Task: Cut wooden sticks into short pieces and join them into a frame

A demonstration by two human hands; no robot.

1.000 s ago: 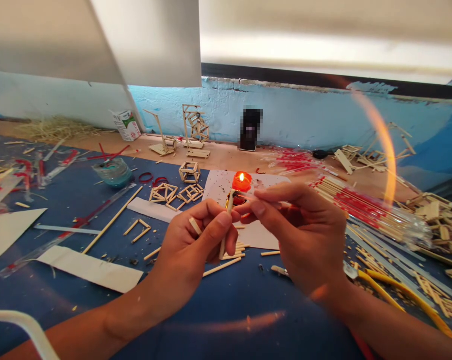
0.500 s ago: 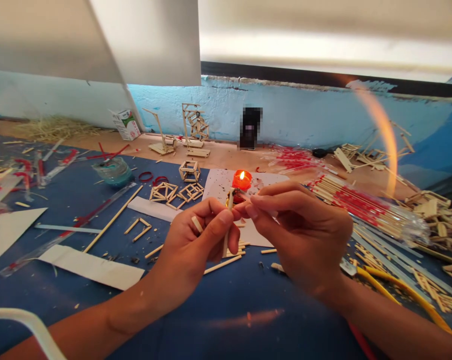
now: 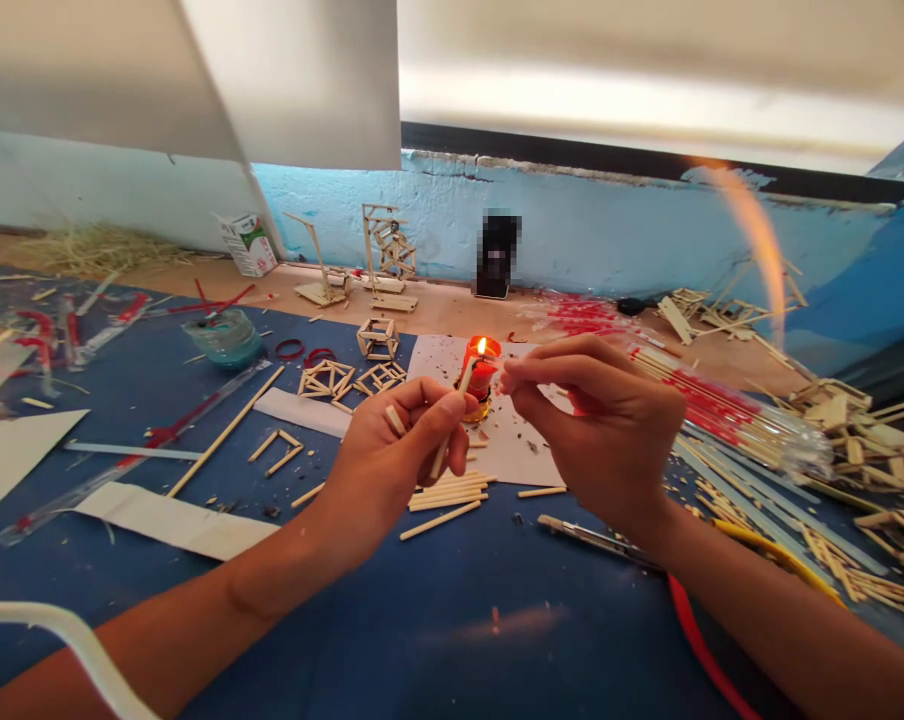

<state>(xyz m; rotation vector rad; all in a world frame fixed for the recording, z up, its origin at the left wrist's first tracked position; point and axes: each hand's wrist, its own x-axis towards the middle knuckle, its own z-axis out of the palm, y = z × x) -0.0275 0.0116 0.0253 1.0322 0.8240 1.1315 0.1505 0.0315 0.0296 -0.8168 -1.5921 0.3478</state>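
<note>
Pinched between the thumb and fingers of my left hand (image 3: 411, 440) is a short wooden stick (image 3: 444, 440), tilted with its upper end by the candle; a second stick end (image 3: 396, 420) pokes out between the fingers. My right hand (image 3: 598, 420) is closed in a pinch just right of the candle, on a thin, clear piece too small to make out well, which reaches toward the stick's tip. Behind the fingertips the red candle (image 3: 483, 372) burns with a small flame. It stands on a white sheet (image 3: 527, 455) scattered with dark crumbs.
Several cut sticks (image 3: 444, 495) lie below my hands. A knife-like tool (image 3: 594, 535) is under my right wrist. Small stick frames (image 3: 378, 340), a glass jar (image 3: 223, 338) and paper strips (image 3: 171, 520) lie left. Bundled sticks (image 3: 729, 405) and yellow-handled pliers (image 3: 782, 560) are right.
My hands have moved slightly apart, my right hand a little up. The stick in my left hand is tilted more toward the flame. More of the candle and the knife-like tool shows.
</note>
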